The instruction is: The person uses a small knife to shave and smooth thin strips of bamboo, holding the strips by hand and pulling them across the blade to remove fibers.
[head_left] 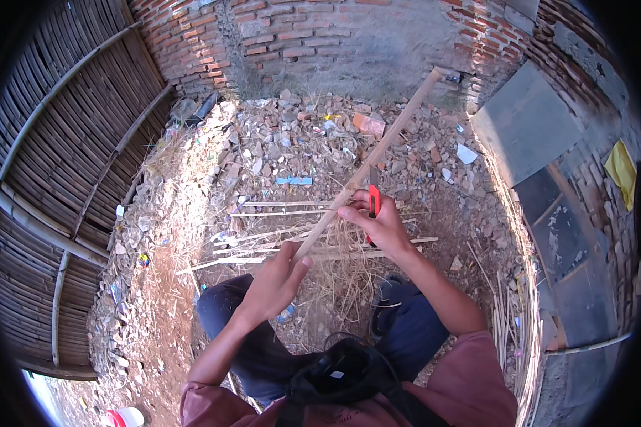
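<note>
Long bamboo strip [377, 146] held between both hands, axis running lower-left to upper-right, far end up near brick wall [320, 35]. Left hand [274, 281] closed round near end, just above knees. Right hand [381, 224] further along strip, wrapped round red utility knife [373, 196], blade laid against strip. Right hand nearer cutting point. Blade contact hard to make out. Cut slats [299, 245] scattered on ground beneath, partly hidden by hands.

The left hand [274, 281] hides the bamboo stick's [377, 146] near end.
</note>
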`<act>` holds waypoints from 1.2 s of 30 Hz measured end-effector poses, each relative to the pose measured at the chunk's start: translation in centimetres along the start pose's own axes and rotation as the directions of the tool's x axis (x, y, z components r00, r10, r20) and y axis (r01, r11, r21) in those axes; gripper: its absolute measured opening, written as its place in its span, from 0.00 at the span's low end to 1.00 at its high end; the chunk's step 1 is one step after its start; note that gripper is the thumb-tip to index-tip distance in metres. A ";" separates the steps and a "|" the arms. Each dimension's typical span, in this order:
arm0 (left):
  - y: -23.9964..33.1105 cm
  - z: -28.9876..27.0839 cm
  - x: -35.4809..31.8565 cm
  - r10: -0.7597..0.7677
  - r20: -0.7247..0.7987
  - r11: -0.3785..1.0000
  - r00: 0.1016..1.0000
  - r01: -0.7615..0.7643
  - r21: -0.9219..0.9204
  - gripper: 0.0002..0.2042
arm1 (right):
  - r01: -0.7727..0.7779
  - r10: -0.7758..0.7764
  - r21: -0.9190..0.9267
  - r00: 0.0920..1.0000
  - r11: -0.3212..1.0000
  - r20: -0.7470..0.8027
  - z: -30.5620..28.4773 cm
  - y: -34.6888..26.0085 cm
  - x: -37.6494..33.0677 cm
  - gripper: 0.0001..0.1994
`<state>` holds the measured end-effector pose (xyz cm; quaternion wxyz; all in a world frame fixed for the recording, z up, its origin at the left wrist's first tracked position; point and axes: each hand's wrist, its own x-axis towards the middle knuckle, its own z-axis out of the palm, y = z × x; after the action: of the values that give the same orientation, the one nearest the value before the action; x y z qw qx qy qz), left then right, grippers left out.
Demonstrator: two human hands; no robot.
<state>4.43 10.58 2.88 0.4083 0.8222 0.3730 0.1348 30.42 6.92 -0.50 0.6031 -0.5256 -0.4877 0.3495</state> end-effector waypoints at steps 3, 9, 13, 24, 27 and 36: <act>1.0 0.2 2.0 0.026 0.002 0.999 1.000 -0.026 -0.032 0.28 | -0.011 0.010 -0.024 1.000 1.000 -0.028 0.5 0.7 -0.4 0.19; -1.2 0.7 6.4 0.013 0.316 0.705 0.949 0.215 -0.676 0.50 | -0.019 0.025 -0.116 0.998 0.993 0.055 1.3 -0.2 -0.9 0.18; 0.1 0.4 6.9 0.001 0.364 0.534 0.932 0.307 -0.788 0.51 | -0.093 0.112 -0.144 0.986 0.985 0.127 0.8 -1.9 -1.2 0.18; -0.7 1.1 6.8 0.121 0.403 0.797 0.907 0.153 -0.584 0.16 | -0.188 0.191 -0.035 0.966 0.982 0.173 -2.5 -1.7 -0.3 0.18; -2.0 2.5 6.8 0.208 0.366 0.761 0.907 0.085 -0.643 0.15 | -0.305 0.305 -0.023 0.942 0.952 0.142 -3.3 -1.9 0.1 0.21; -2.2 2.2 6.6 0.279 0.491 0.808 0.825 0.075 -0.585 0.24 | -0.112 0.101 0.104 0.989 0.988 0.105 -2.3 -0.3 0.4 0.16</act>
<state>9.01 14.98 -0.72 0.7210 0.6800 0.1317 0.0202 32.70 6.61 -0.09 0.5864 -0.4991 -0.4683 0.4332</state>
